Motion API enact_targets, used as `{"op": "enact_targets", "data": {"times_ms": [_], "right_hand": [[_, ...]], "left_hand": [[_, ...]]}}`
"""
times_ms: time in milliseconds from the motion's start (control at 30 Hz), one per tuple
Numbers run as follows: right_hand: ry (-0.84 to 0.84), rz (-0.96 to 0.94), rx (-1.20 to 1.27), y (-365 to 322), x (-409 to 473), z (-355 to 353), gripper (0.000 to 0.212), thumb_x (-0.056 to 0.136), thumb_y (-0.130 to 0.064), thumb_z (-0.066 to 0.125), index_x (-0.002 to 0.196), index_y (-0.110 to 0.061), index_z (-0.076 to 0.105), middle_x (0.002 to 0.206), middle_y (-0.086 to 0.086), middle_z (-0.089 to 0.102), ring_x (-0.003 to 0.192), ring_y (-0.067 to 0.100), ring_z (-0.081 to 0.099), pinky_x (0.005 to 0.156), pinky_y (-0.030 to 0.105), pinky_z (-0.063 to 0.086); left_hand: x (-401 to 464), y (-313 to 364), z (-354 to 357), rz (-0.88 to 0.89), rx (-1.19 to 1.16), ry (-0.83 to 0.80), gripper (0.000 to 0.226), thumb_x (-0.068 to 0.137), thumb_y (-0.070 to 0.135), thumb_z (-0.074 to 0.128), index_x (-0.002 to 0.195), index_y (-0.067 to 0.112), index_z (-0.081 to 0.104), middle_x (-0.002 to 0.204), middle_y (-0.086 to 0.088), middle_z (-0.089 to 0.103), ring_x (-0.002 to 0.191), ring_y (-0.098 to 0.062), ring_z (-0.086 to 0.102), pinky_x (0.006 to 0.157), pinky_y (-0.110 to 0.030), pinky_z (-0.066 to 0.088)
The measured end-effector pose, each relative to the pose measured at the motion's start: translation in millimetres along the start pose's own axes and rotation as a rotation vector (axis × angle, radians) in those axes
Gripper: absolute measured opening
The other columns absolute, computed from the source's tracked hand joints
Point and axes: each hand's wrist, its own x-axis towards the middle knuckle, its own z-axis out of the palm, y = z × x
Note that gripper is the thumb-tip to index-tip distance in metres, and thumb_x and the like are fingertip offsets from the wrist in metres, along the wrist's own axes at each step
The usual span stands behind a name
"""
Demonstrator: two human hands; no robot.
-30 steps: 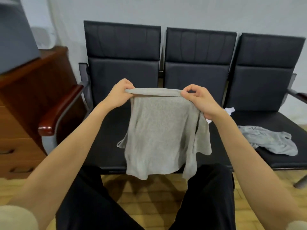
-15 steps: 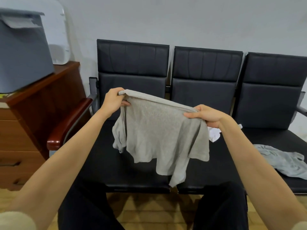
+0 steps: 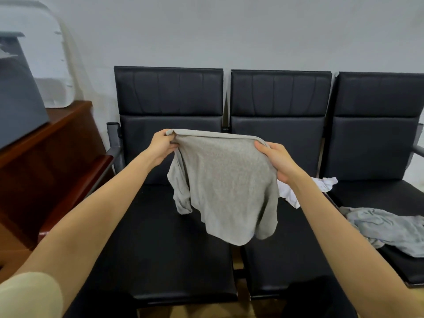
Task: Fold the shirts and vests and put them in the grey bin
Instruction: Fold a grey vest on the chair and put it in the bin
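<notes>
Above the two leftmost seats of the black padded three-seat bench (image 3: 174, 237), I hold a light grey knitted shirt (image 3: 227, 187) up in the air by its folded top edge. My left hand (image 3: 161, 146) pinches the left end of that edge, thumb and fingers curled onto the fabric. My right hand (image 3: 278, 160) grips the right end, thumb on top and fingers tucked under the cloth. The two hands are apart, with the edge stretched between them and sloping a little down toward the right. The body of the shirt hangs free below, clear of the seat cushions, and a loose sleeve dangles bunched under the left hand.

Behind my right forearm a crumpled white garment (image 3: 325, 184) lies at the back of the bench seat, near the join of the middle and right seats; my arm hides part of it. On the right seat a crumpled pale blue-grey garment (image 3: 387, 230) lies spread toward the front edge, well apart from the shirt I hold.

At the far left a dark grey bin (image 3: 18, 104) sits on top of a reddish-brown wooden cabinet (image 3: 46, 157), only partly in frame and blurred. The bench's wooden left armrest (image 3: 75, 193) is just beside the cabinet.
</notes>
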Motion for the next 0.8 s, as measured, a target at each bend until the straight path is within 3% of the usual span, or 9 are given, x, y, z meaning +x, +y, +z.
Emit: {"op": "enact_targets", "data": {"times_ms": [67,167,233,433,533,633,667,733,800], "right_hand": [[0.035,-0.004,0.037,-5.5,10.3,-2.9,0.026,0.095,-0.032,0.058,0.103,-0.011,0.070,0.100,0.005,0.071,0.094,0.020,0.067,0.077,0.032,0.055],[0.064,-0.019,0.074,-11.6,20.2,-4.5,0.027,0.095,-0.032,0.060,0.105,-0.011,0.071,0.105,0.009,0.072,0.099,0.024,0.068,0.087,0.039,0.054],[0.049,-0.033,0.074,-13.0,22.3,0.3,0.026,0.095,-0.033,0.060,0.105,-0.011,0.071,0.104,0.009,0.073,0.097,0.023,0.069,0.087,0.039,0.054],[-0.125,-0.025,-0.084,20.7,24.4,56.5,0.028,0.095,-0.031,0.058,0.105,-0.006,0.069,0.099,0.009,0.073,0.089,0.019,0.070,0.077,0.032,0.055],[-0.227,0.067,-0.170,75.4,25.1,108.5,0.027,0.096,-0.025,0.058,0.092,-0.001,0.067,0.085,0.009,0.065,0.077,0.017,0.059,0.067,0.030,0.046],[-0.324,0.219,-0.208,136.4,18.9,157.1,0.029,0.097,-0.022,0.057,0.070,-0.012,0.052,0.068,0.001,0.051,0.065,0.014,0.048,0.062,0.029,0.036],[-0.337,0.267,-0.215,154.1,15.2,169.9,0.033,0.097,-0.020,0.056,0.066,-0.014,0.049,0.061,-0.005,0.052,0.059,0.008,0.049,0.060,0.025,0.037],[-0.369,0.326,-0.255,180.1,7.3,190.6,0.035,0.097,-0.015,0.054,0.063,-0.018,0.047,0.052,-0.016,0.052,0.051,0.000,0.050,0.056,0.018,0.039],[-0.406,0.350,-0.339,198.5,0.7,206.1,0.032,0.095,-0.010,0.052,0.065,-0.019,0.044,0.057,-0.008,0.048,0.056,0.006,0.049,0.055,0.020,0.038]], "left_hand": [[15.8,5.0,7.5,0.018,-0.064,-0.050,0.024,0.101,0.004,0.041,0.114,0.005,0.061,0.124,-0.015,0.061,0.117,-0.027,0.059,0.098,-0.033,0.049],[33.6,18.4,20.5,0.013,-0.253,-0.034,0.022,0.100,0.003,0.039,0.104,0.006,0.061,0.111,-0.012,0.062,0.108,-0.024,0.060,0.105,-0.036,0.044],[41.6,25.7,23.3,0.010,-0.373,0.004,0.020,0.099,0.001,0.040,0.097,0.006,0.060,0.101,-0.010,0.062,0.099,-0.023,0.061,0.102,-0.036,0.045],[61.3,-18.6,-20.6,-0.144,-0.501,0.206,0.021,0.093,0.000,0.038,0.101,0.000,0.057,0.101,-0.015,0.060,0.101,-0.030,0.062,0.093,-0.038,0.050],[60.3,-79.9,-49.3,-0.299,-0.542,0.338,0.030,0.094,-0.001,0.032,0.078,0.005,0.057,0.084,-0.012,0.057,0.076,-0.024,0.058,0.087,-0.038,0.051],[55.5,-150.1,-77.0,-0.457,-0.624,0.453,0.048,0.094,-0.002,0.025,0.057,0.013,0.050,0.072,-0.006,0.047,0.063,-0.019,0.044,0.071,-0.034,0.048],[50.7,-170.3,-85.8,-0.505,-0.629,0.478,0.045,0.096,0.000,0.024,0.061,0.014,0.048,0.075,-0.006,0.047,0.065,-0.020,0.044,0.074,-0.037,0.050],[44.6,-206.3,-104.1,-0.579,-0.654,0.516,0.035,0.101,0.009,0.023,0.076,0.012,0.047,0.089,-0.011,0.050,0.076,-0.024,0.049,0.096,-0.044,0.046],[40.1,-235.1,-120.7,-0.649,-0.677,0.539,0.035,0.102,0.013,0.022,0.087,0.008,0.053,0.106,-0.016,0.052,0.093,-0.029,0.054,0.105,-0.046,0.039]]}}
